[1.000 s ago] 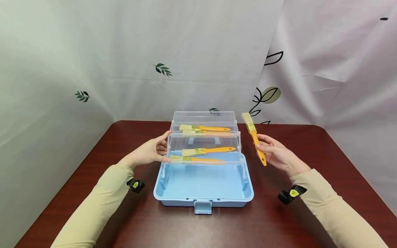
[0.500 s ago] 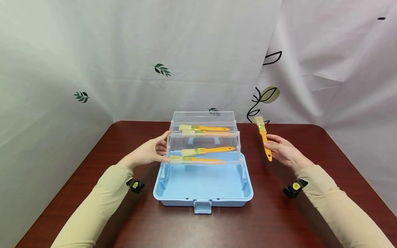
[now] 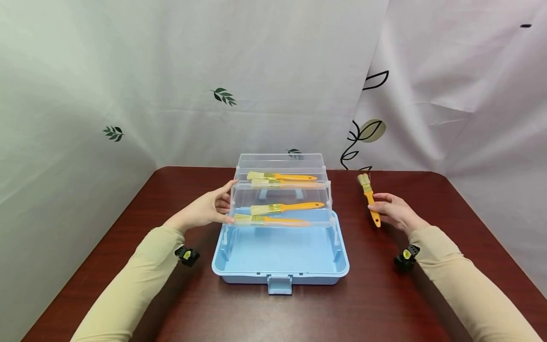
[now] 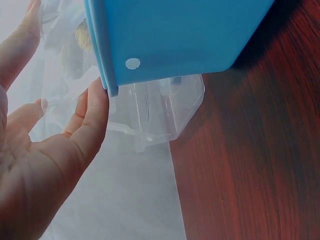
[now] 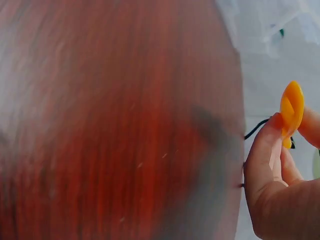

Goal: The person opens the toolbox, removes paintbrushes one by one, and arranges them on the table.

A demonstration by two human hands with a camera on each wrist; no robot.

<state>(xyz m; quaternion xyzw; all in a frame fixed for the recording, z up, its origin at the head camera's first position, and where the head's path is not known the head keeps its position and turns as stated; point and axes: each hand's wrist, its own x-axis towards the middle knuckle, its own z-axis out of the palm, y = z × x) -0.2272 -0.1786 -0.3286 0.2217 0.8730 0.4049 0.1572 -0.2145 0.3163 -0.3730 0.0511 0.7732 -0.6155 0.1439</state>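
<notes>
I have the right hand [image 3: 395,213] pinching a yellow-handled, pale-bristled paintbrush [image 3: 370,199], thumb and fingers closed on it. Left of that grip, the left hand [image 3: 209,206] steadies clear plastic trays [image 3: 248,195] above a light-blue plastic box [image 3: 279,251]. I judge this a brush-moving step, calling for a firm pinch.

Box [image 3: 282,256]: blue, was spread open.
Trays [image 3: 321,221]: clear, were laid with four brushes [image 3: 301,206].
Fifth brush [image 3: 370,196]: orange-handled, was held right of the box, bristles farthest.
</notes>
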